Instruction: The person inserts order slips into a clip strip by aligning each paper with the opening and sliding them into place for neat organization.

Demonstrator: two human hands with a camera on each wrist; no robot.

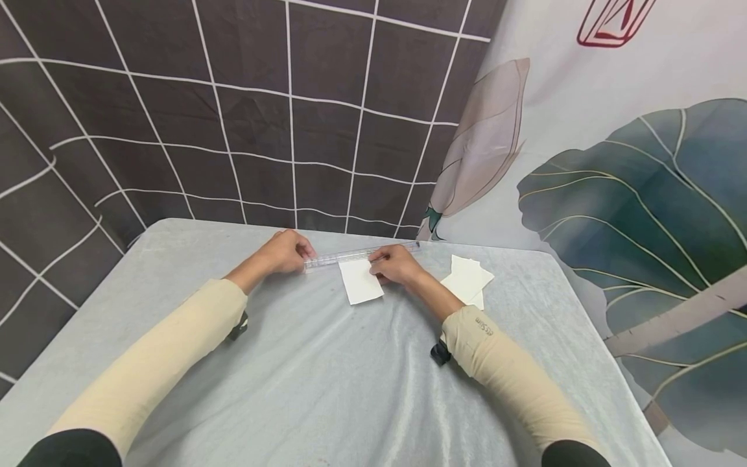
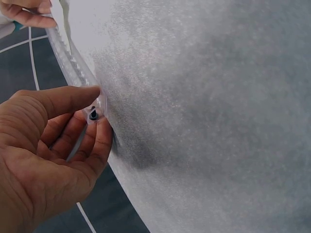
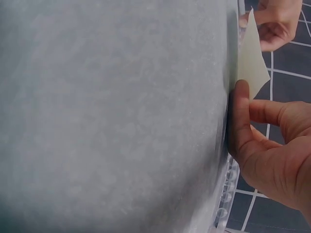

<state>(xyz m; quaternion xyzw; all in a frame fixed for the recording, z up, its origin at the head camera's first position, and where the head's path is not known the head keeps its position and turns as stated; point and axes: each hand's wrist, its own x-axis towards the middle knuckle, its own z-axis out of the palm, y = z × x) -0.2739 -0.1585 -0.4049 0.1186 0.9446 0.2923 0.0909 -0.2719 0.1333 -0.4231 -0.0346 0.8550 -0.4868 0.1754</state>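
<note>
- Running close beside the far edge of the grey tablecloth (image 1: 327,383), a clear ruler (image 1: 328,259) is set at a slight slant, its right end just beside that edge.
- Its left end is pinched between the curled fingers and thumb of the left hand (image 1: 286,251), the gap closed down to the ruler's thickness.
- A white paper piece (image 1: 360,283) is placed at the ruler's near side, between the hands; its right side is pinched by the right hand (image 1: 397,263), with fingers bent.
- Room beyond the hands is bounded by a dark grid-patterned curtain (image 1: 251,123); on the right, a leaf-printed curtain (image 1: 560,84) is hung past the table edge.
- A broad stretch of cloth is spread between the beige sleeves, and more on either side.
- The spare white sheets (image 1: 465,277) are partly covered by the right forearm.
- Part of the ruler is hidden by the right hand; whether it is also gripped there cannot be told, nor how the paper's top edge is overlapped.
- The near edge of the table is cut off, and the ruler's markings cannot be read.
</note>
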